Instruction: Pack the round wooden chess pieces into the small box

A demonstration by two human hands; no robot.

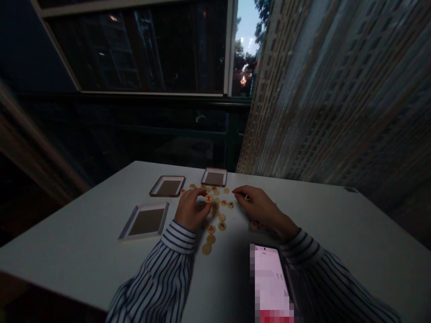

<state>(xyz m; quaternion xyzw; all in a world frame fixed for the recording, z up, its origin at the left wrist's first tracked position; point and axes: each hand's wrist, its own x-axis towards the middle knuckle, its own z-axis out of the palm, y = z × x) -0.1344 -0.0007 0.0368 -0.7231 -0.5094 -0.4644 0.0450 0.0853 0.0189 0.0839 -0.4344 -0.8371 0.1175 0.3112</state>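
Note:
Between the thumb and fingers of my left hand (192, 209) is a round, pale yellow piece (208, 198) with a red mark on its face. My right hand (257, 204) hovers over the table to the right of the loose pieces, thumb and fingers pressed together; whatever its fingertips hold, if anything, is too small to make out. Several round pieces lie scattered between and below the hands, among them a red-marked one (211, 229), a dark-marked one (222, 226) and a plain one (206, 249). Something partly hidden lies under my right wrist.
On the white table (94, 251) stand a light-rimmed tray (125, 228) at left, a brown-rimmed tray (151, 188) behind it and another tray (214, 185) at the back. A lit phone (271, 278) lies near my right forearm. A curtain (303, 89) hangs behind.

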